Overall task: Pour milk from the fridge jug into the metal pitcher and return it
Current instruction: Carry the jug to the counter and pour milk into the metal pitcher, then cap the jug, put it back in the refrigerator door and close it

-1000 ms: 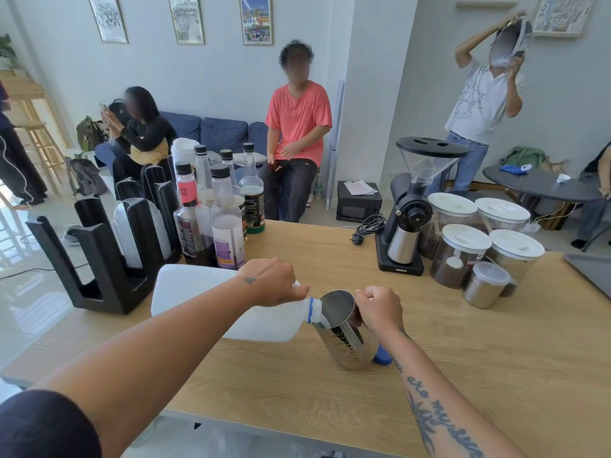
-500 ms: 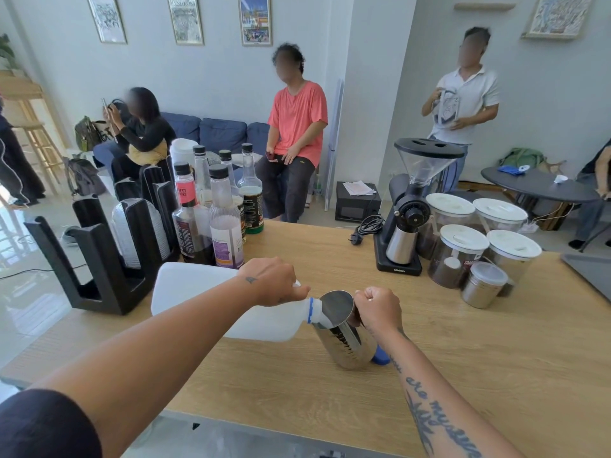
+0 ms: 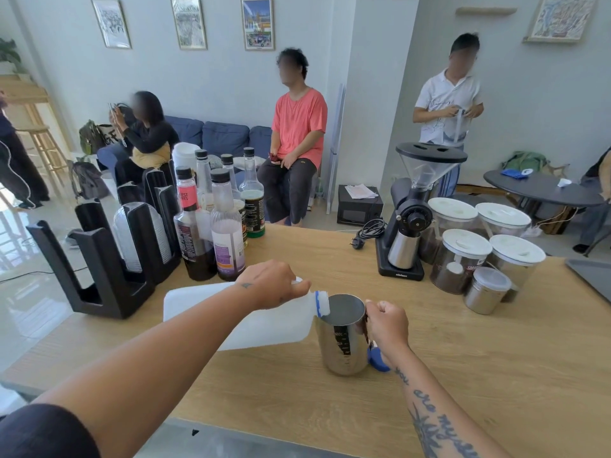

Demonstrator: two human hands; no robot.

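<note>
A white plastic milk jug [image 3: 264,322] lies tipped almost level over the wooden table, its blue-ringed mouth at the rim of the metal pitcher [image 3: 342,338]. My left hand [image 3: 269,284] grips the jug near its neck from above. The pitcher stands upright on the table, and my right hand [image 3: 386,322] is curled round its handle on the right side. The jug's blue cap [image 3: 378,360] lies on the table just behind my right wrist. No milk stream is visible.
Syrup bottles [image 3: 215,226] and a black cup-and-lid holder [image 3: 109,259] stand at the left. A coffee grinder [image 3: 413,213], lidded jars [image 3: 463,256] and a small steel canister [image 3: 486,290] stand at the right. Several people are beyond the table [image 3: 496,375].
Both hands, the jug and the pitcher hold the same pose. The pitcher now sits more upright. The standing person in the background lowered their arms.
</note>
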